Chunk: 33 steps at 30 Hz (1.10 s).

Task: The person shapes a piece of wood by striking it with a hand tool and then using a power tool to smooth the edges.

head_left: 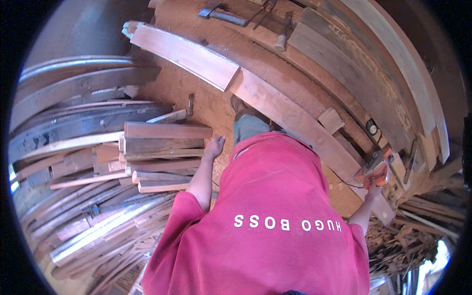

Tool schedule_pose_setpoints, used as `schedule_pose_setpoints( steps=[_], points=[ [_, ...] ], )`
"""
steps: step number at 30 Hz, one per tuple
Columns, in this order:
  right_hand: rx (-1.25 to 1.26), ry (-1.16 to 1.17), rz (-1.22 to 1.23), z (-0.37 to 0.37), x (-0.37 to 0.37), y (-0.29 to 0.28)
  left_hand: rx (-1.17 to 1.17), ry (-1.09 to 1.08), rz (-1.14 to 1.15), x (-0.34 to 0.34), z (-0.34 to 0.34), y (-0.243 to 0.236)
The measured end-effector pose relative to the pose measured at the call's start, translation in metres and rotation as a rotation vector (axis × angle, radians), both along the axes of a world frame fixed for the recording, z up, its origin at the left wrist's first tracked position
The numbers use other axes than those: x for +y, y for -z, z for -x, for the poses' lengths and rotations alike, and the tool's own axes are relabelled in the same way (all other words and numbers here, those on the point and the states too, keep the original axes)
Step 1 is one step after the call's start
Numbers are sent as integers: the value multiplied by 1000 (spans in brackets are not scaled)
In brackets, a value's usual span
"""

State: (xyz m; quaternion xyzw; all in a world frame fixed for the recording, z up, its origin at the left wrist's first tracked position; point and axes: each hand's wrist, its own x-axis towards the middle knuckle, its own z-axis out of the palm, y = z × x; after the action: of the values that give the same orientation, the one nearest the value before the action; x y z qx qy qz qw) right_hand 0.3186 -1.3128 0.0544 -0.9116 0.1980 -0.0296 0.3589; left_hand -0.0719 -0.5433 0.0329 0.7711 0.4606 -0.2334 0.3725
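My right hand [374,191] is wrapped round the grip of an orange power tool [375,168], which looks like an electric hand planer, at the right end of a long pale plank [295,115]. A dark cord runs from the tool toward my shirt. Over the plank's far left half lies a thicker board [187,56]. Away from the plank, my left hand [215,146] hangs by my left side with its fingers curled and nothing visible in them. Near that hand are the ends of stacked timber pieces [167,130].
Beyond the plank, on sawdust, lie an axe-like tool [223,16], a hammer [283,35], a small wood block [331,120] and a round tape measure [372,127]. Wide boards [344,69] line the far right. Piled planks [73,123] fill the left; scrap wood [403,241] heaps lower right.
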Motion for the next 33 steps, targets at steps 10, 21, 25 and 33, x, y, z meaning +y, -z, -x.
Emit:
schedule_pose_setpoints(
  steps=[10,21,25,33],
  points=[
    [135,299,-137,-15,86,-95,-348,-91,-132,10,-79,11],
    [191,98,-164,60,195,-215,-630,-1231,370,88,-144,51],
    [409,-314,-275,52,291,-241,-639,-1284,437,99,-138,66],
    [790,-792,-447,15,568,-142,-479,-1019,532,78,-93,101]
  ],
)
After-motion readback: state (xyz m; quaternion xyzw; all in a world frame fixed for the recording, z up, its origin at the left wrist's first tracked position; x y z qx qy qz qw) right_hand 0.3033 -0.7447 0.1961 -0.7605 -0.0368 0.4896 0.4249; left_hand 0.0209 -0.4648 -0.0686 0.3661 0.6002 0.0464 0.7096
